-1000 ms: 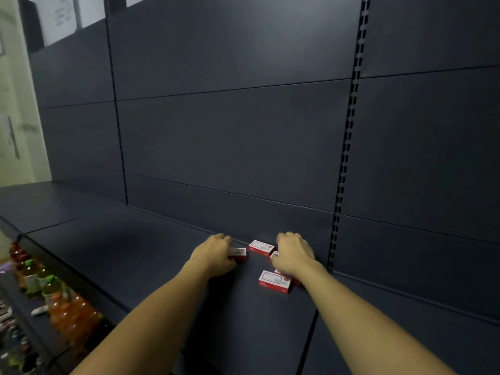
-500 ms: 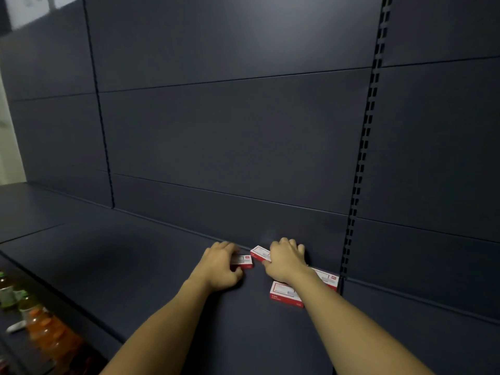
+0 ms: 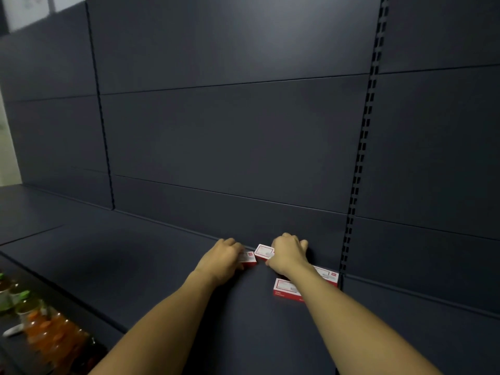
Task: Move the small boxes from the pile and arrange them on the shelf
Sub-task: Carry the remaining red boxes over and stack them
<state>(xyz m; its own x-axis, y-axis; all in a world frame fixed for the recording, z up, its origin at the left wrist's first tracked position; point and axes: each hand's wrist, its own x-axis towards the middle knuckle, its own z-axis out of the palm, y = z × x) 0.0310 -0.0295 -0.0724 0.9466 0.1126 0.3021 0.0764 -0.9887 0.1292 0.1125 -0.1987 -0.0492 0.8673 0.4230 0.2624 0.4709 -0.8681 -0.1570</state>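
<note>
L hand (image 3: 220,262) grips small red-white cardboard box (image 3: 249,258); R hand (image 3: 288,254) curls on second box (image 3: 264,251), aligning both vs dark shelf (image 3: 135,266) back, prob. to start a row.

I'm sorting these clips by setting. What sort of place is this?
Probably a shop aisle. Dark metal shelf with a slotted upright in the back panel, small red and white boxes being laid out by hand, and bottled drinks on a lower shelf.

box labels (image 3: 286,286) too blurred to read
</note>
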